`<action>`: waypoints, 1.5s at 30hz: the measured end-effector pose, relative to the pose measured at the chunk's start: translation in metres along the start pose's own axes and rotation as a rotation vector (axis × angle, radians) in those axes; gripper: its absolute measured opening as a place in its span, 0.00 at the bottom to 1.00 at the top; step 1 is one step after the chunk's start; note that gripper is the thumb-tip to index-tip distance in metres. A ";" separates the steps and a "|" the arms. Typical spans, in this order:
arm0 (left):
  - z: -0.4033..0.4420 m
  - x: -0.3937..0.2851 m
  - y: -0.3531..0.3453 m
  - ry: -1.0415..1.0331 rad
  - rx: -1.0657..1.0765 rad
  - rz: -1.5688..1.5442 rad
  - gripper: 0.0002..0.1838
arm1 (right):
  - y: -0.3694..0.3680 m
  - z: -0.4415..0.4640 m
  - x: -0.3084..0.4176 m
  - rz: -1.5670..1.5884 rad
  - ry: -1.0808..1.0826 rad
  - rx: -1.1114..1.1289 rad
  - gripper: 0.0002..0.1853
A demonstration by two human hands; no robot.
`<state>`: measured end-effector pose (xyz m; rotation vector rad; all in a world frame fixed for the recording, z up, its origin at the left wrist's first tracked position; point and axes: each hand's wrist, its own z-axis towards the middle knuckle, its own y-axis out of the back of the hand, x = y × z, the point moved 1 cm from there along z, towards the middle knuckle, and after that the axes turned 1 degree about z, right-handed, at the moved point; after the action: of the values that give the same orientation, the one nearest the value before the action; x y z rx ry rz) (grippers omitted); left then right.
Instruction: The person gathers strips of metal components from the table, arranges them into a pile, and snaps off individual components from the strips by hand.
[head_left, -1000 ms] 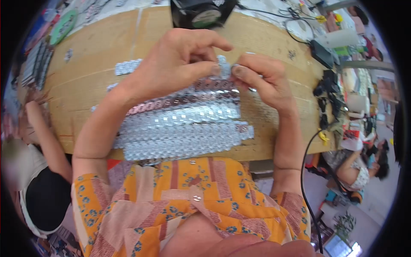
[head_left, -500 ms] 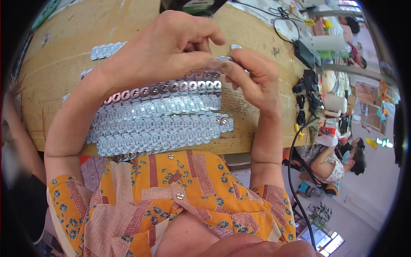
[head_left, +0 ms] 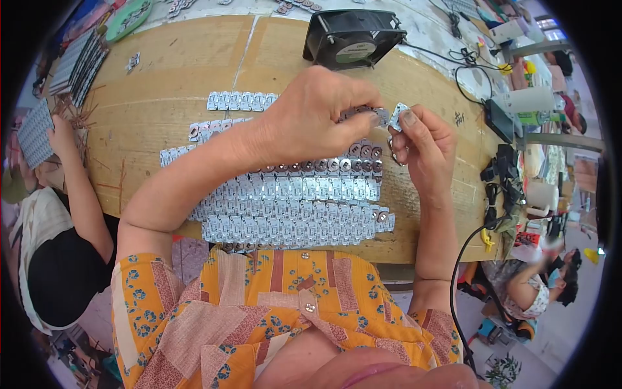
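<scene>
My left hand (head_left: 317, 120) is closed, with small metal plates (head_left: 382, 117) showing at its fingertips. My right hand (head_left: 427, 146) pinches a small silvery plate (head_left: 398, 115) between thumb and forefinger, close to the left fingertips. Another small piece shows below the right fingers, partly hidden. Beneath my left forearm lie overlapping rows of such plates (head_left: 298, 211) on the wooden table (head_left: 162, 71). One row shows round dark-centred discs (head_left: 356, 166). Shorter rows (head_left: 243, 101) lie farther off, partly covered by my arm.
A black fan (head_left: 353, 39) stands beyond my hands. Cables and a black adapter (head_left: 499, 120) lie at the right. At the left, a co-worker's hand (head_left: 61, 136) holds a sheet of plates (head_left: 35, 133). A green tray (head_left: 129, 19) sits at the far left.
The view has shifted, showing more of the table, fan and co-worker. My hands have drawn slightly apart, and the plate in my right fingers now shows clearly.
</scene>
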<state>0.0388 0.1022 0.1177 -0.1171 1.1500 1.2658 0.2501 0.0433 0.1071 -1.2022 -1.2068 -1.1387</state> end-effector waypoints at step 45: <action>-0.010 0.016 -0.032 -0.050 -0.008 0.047 0.10 | 0.036 0.014 0.003 -0.687 -0.013 0.169 0.16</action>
<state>0.0555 0.0947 0.0855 -0.0647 1.1106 1.3079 0.2858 0.0587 0.1083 -0.6714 -1.7569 -1.4787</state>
